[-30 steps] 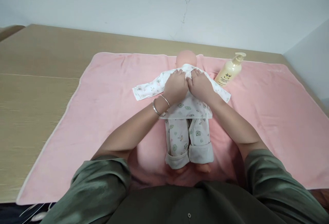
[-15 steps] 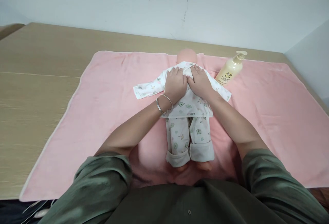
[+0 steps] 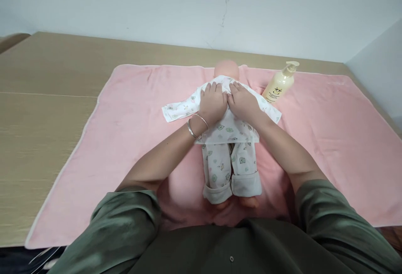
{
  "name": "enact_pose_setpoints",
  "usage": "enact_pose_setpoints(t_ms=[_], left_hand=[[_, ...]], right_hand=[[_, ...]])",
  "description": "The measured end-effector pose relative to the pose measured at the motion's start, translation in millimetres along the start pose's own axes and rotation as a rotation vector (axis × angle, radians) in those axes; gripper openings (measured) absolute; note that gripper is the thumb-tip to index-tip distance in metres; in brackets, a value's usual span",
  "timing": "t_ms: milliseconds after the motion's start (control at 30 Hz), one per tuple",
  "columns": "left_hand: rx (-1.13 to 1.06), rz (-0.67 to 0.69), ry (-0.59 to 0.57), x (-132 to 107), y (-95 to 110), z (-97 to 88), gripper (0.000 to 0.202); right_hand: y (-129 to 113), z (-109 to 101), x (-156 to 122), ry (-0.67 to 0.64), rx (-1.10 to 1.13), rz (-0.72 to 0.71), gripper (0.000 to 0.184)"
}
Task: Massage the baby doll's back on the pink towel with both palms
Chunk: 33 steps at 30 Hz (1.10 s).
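A baby doll lies lengthwise in front of me, its bald head (image 3: 226,69) at the far end. It is dressed in a white printed shirt (image 3: 229,130) with the sleeves spread to both sides, and matching trousers (image 3: 218,166) with turned-up cuffs. My left hand (image 3: 213,103) rests flat on the left of the doll's upper body, fingers stretched toward the head. On the other side my right hand (image 3: 244,101) lies the same way, the two thumbs close together at the middle. Neither hand grips anything. Whether the doll faces up or down, I cannot tell.
A pink blanket (image 3: 135,131) is spread under the doll on a wooden table (image 3: 47,110). The cream pump bottle (image 3: 279,84) leans to the right beyond the right sleeve. A pale wall (image 3: 157,10) rises behind the table.
The view has shifted very slightly. Both hands stay on the upper part of the shirt, with the right fingers a little farther left; doll and bottle keep their places.
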State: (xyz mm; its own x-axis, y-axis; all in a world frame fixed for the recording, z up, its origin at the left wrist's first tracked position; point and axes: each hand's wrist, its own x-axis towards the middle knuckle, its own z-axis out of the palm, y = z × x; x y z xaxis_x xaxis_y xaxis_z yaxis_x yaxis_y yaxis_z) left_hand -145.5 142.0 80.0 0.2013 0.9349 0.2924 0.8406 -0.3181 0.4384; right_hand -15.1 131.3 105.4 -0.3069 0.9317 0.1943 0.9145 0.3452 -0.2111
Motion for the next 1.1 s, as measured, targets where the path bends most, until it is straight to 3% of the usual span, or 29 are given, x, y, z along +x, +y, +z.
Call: enact_pose_setpoints(t_ms=[133, 267, 367, 500, 667, 867, 1100], left_hand=[[0.054, 0.035, -0.061, -14, 17, -8.1, 0.054], [0.012, 0.046, -0.129, -3, 8, -16.1, 0.052], [-0.051, -0.004, -0.082, 7, -4, -10.4, 0.049], [-0.100, -0.035, 0.000, 6, -5, -0.3, 0.050], [-0.052, -0.056, -0.035, 0, 5, -4.6, 0.053], [0.024, -0.084, -0.070, 0, 9, -11.0, 0.055], [0.045, -0.062, -0.025, -7, 16, -6.9, 0.053]], right_hand=[[13, -1, 11, -0.046, 0.056, 0.044, 0.057], [-4, -1, -2, -0.003, -0.016, 0.050, 0.057], [-17, -3, -12, 0.001, -0.036, 0.006, 0.055], [-6, -4, -2, -0.033, 0.040, 0.025, 0.053], [13, 4, 13, -0.025, 0.088, 0.112, 0.060], [20, 3, 13, -0.072, 0.122, 0.038, 0.064], [21, -1, 13, -0.065, 0.082, 0.023, 0.061]])
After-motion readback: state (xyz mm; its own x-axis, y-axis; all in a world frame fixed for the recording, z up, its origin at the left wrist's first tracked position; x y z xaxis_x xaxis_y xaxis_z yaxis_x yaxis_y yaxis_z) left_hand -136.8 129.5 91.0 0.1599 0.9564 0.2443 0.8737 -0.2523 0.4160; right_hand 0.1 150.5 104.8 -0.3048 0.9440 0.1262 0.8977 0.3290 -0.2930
